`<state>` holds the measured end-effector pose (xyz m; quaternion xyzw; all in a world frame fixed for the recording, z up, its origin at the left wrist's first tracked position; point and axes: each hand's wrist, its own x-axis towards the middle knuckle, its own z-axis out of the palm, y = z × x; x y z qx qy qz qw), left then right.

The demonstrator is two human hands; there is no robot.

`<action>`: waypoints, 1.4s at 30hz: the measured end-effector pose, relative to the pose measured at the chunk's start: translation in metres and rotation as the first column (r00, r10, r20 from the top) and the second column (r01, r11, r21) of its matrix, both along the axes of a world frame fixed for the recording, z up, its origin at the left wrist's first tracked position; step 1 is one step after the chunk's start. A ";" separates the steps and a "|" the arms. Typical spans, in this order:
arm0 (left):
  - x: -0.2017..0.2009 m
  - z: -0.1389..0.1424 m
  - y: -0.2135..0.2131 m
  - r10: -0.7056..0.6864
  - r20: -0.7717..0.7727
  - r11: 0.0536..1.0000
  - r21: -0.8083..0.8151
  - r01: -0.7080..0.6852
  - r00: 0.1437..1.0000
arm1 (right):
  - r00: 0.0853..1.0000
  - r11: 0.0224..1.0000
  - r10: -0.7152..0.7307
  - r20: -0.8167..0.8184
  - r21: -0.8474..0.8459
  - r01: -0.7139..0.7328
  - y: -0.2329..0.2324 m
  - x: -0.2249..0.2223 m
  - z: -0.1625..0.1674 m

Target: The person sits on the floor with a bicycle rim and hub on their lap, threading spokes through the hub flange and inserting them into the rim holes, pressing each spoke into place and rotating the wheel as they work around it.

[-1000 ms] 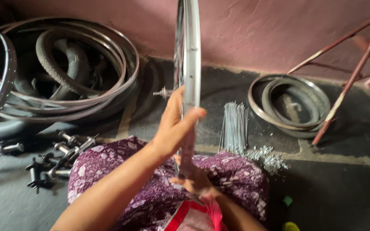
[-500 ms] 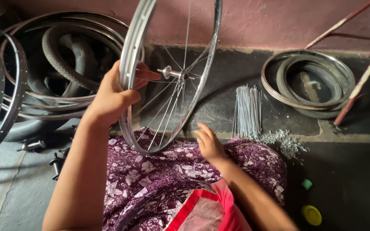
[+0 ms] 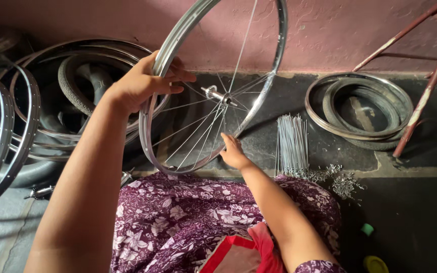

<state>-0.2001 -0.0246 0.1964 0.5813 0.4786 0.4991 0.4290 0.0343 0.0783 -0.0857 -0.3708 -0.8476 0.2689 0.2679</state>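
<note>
A: Wheel status?
B: Spoked wheel rim (image 3: pixel 165 55) upright over lap, above floor (image 3: pixel 421 202) near wall edge. Left hand (image 3: pixel 140 83): fingers wrapped round rim, upper left.
A: Right?
B: Right hand (image 3: pixel 233 151) at lower rim, fingers on spokes; grip unclear. Loose spoke bundle (image 3: pixel 293 144) just beside.

spare rims (image 3: pixel 11 126), loose spokes (image 3: pixel 292 144), tyre (image 3: pixel 365 108)

Shiny spoked wheel rim (image 3: pixel 154 96) held upright, tilted, above the floral lap

Bare forearms; purple white-flowered garment (image 3: pixel 188 222); red cloth (image 3: pixel 249 253) at the lap
</note>
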 end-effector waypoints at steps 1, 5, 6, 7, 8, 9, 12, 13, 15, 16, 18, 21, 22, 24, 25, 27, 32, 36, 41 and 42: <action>0.000 0.002 0.001 -0.035 0.036 0.999 -0.015 0.036 0.999 | 1.000 0.999 0.003 -0.019 -0.042 -0.004 -0.006 0.002 -0.005; 0.000 0.007 0.006 -0.072 0.008 0.994 -0.079 0.072 0.997 | 0.987 0.977 -0.118 -0.110 0.165 0.135 -0.027 0.008 -0.002; 0.001 0.007 0.007 -0.088 0.013 0.993 -0.084 0.089 0.996 | 0.973 0.955 -0.177 -0.151 0.212 0.207 -0.029 0.008 0.001; 0.001 0.007 0.008 -0.103 0.017 0.991 -0.087 0.104 0.995 | 0.953 0.926 -0.230 -0.197 0.258 0.277 -0.026 0.008 0.006; 0.001 0.007 0.009 -0.099 0.014 0.991 -0.092 0.100 0.995 | 0.967 0.933 -0.181 -0.181 0.280 0.228 -0.021 0.008 0.010; 0.001 0.007 0.010 -0.095 0.010 0.990 -0.099 0.096 0.995 | 0.977 0.938 -0.133 -0.166 0.298 0.178 -0.015 0.007 0.014; 0.001 0.008 0.015 -0.103 0.002 0.989 -0.106 0.102 0.995 | 0.989 0.950 -0.056 -0.133 0.297 0.094 -0.001 0.002 0.013; 0.000 0.009 0.017 -0.106 0.000 0.989 -0.105 0.105 0.994 | 0.991 0.954 -0.040 -0.125 0.289 0.075 0.000 0.000 0.009; 0.002 0.010 0.022 -0.096 0.016 0.990 -0.103 0.097 0.995 | 0.979 0.965 -0.083 -0.186 0.231 0.125 -0.011 -0.006 -0.001; 0.004 0.010 0.025 -0.091 0.026 0.990 -0.104 0.094 0.995 | 0.971 0.969 -0.106 -0.213 0.198 0.149 -0.019 -0.008 -0.008; 0.007 0.010 0.029 -0.067 -0.006 0.992 -0.105 0.066 0.998 | 0.982 0.989 -0.073 -0.176 0.111 0.094 -0.042 -0.019 -0.019; 0.016 0.009 0.029 -0.064 -0.030 0.996 -0.063 0.062 0.998 | 0.980 0.896 0.091 -0.179 0.445 -0.002 -0.053 -0.023 0.001; 0.019 0.008 0.026 -0.067 -0.036 0.997 -0.042 0.066 0.997 | 0.972 0.790 0.166 -0.167 0.612 -0.029 -0.052 -0.025 0.016; 0.029 0.001 0.013 -0.008 0.034 0.998 -0.057 0.009 0.999 | 0.978 0.732 0.157 -0.134 0.681 -0.025 -0.042 -0.015 0.053; 0.034 -0.002 0.006 0.019 0.064 0.998 -0.059 -0.016 0.998 | 0.961 0.656 0.132 -0.243 0.748 0.099 -0.034 -0.016 0.075; 0.046 -0.013 -0.016 0.047 0.117 0.999 -0.021 -0.044 0.992 | 0.866 0.635 0.197 -0.459 0.733 0.243 -0.017 -0.017 0.117; 0.072 -0.042 -0.063 0.115 0.217 0.993 -0.004 -0.117 0.969 | 0.818 0.911 0.183 -0.545 0.406 0.067 0.001 -0.013 0.168; 0.083 -0.061 -0.080 0.153 0.260 0.985 0.038 -0.169 0.953 | 0.897 0.818 0.213 -0.388 0.573 0.054 -0.016 -0.014 0.153; 0.084 -0.082 -0.084 0.194 0.243 0.974 0.067 -0.216 0.950 | 0.953 0.779 0.150 -0.263 0.625 0.050 -0.027 -0.017 0.141; 0.084 -0.086 -0.085 0.204 0.235 0.971 0.076 -0.228 0.950 | 0.952 0.775 0.154 -0.264 0.630 0.049 -0.027 -0.016 0.142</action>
